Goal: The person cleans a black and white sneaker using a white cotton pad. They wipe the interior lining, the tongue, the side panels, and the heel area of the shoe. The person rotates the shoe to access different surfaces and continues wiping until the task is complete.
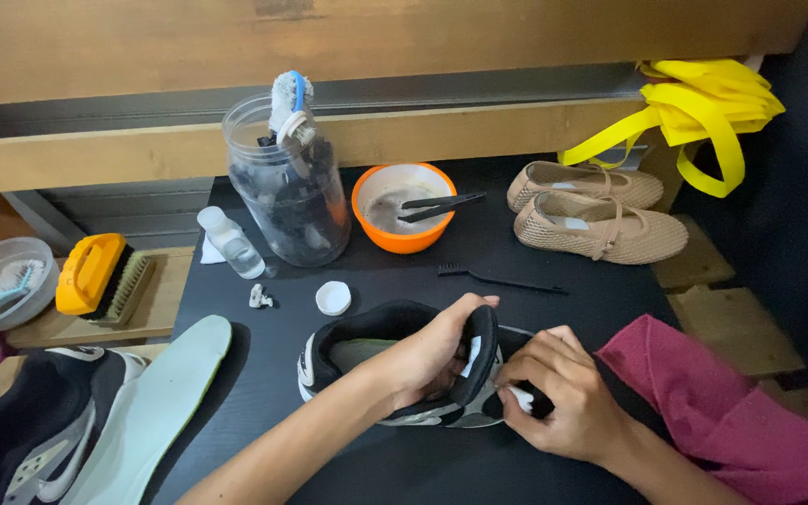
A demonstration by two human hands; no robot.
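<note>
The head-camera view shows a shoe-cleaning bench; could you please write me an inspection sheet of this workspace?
Surface: black flat tabletop, partly covered.
Job's things: black low sneaker with grey sole lying on the tabletop; small white piece pinched at its front.
Clutter: orange plastic bowl with dark tools across it, clear plastic jar stuffed with brushes, small clear bottle, white round cap, thin black brush, pale green insole, magenta cloth.
Grippers: left hand grips the sneaker's tongue; right hand pinches the white piece.
Cables: nothing seen.
Surroundings: pair of beige woven flat shoes, yellow fabric bag, yellow-backed scrubbing brush, wooden planks.
</note>
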